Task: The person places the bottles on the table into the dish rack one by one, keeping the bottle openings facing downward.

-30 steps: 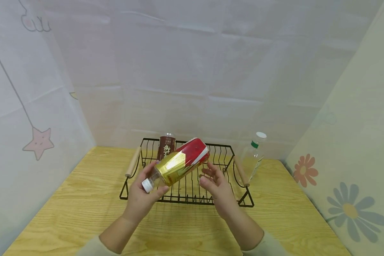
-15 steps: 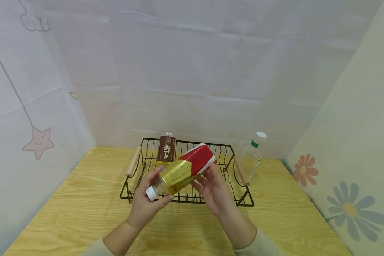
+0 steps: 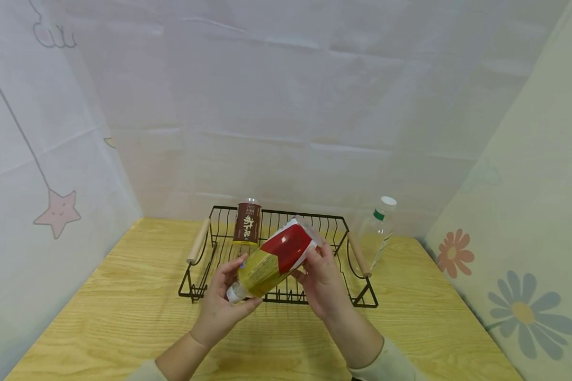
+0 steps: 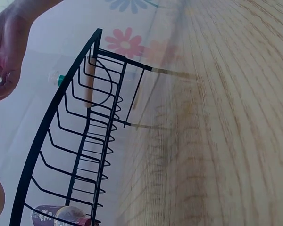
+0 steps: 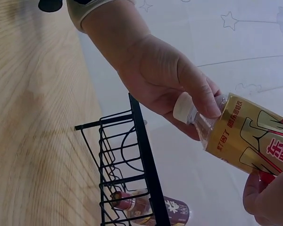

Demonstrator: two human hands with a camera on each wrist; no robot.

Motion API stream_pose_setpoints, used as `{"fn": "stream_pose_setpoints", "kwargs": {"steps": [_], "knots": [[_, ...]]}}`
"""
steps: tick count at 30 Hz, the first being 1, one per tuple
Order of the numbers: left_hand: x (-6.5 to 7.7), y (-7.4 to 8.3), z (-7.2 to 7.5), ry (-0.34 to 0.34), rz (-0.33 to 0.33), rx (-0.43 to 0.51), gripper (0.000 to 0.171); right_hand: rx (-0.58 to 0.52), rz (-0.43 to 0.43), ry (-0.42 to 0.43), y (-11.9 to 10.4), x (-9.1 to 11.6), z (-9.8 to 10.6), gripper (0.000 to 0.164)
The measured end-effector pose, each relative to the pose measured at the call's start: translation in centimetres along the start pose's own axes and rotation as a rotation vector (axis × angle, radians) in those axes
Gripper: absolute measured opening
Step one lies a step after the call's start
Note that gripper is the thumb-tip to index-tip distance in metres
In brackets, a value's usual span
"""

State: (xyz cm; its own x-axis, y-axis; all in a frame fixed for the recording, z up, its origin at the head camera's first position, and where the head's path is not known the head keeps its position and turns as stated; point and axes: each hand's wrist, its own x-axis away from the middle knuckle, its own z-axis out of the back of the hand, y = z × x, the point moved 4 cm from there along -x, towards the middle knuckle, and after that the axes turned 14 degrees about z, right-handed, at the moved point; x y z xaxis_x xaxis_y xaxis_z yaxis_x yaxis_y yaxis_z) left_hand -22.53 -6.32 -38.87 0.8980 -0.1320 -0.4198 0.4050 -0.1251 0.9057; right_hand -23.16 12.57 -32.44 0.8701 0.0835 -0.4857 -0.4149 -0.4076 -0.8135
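Black rack point(image 5: 149, 160) behind held bottle point(image 3: 280, 257); brown-labelled bottle point(image 3: 248, 222) inside, clear bottle point(image 3: 375, 233) beside.

Right between your left hand point(image 3: 224, 305) and right hand point(image 3: 325, 286), the gold-and-red bottle point(image 3: 274, 262) fills the gap, so you've no straight pass there! Under and beyond them, the wire rack point(image 3: 286, 302) bars your way down. Ahead of your left hand, the dark-red bottle point(image 3: 248, 222) blocks the rack's far side; outward, a wooden handle point(image 3: 198, 241) crowds that flank. Out past your right hand comes the other handle point(image 3: 359, 254), then a clear bottle point(image 3: 376, 233) just beyond. You've got room above both, and toward you, over the near tabletop point(image 3: 276, 344).
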Motion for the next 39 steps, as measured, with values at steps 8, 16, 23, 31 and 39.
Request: {"fn": "stream_pose_setpoints", "kwargs": {"steps": [8,16,23,31,39], "knots": [[0.0,-0.4,-0.2,0.014,-0.001,-0.09,0.069,0.085,0.056,-0.021,-0.5,-0.2,-0.2,0.059],[-0.4,-0.8,0.4,-0.001,0.136,-0.222,0.08,0.168,0.096,-0.033,-0.8,-0.7,0.3,0.06],[-1.1,-0.8,2.2,-0.002,0.228,-0.293,0.092,0.185,0.117,-0.01,-1.3,-1.6,1.1,0.055],[-1.7,0.1,6.6,0.096,0.357,-0.502,0.093,0.26,0.056,0.08,-2.1,-3.7,2.5,0.06],[-1.7,-0.5,10.3,0.128,0.473,-0.603,0.091,0.331,-0.054,0.156,-1.5,-6.0,3.7,0.062]]}}
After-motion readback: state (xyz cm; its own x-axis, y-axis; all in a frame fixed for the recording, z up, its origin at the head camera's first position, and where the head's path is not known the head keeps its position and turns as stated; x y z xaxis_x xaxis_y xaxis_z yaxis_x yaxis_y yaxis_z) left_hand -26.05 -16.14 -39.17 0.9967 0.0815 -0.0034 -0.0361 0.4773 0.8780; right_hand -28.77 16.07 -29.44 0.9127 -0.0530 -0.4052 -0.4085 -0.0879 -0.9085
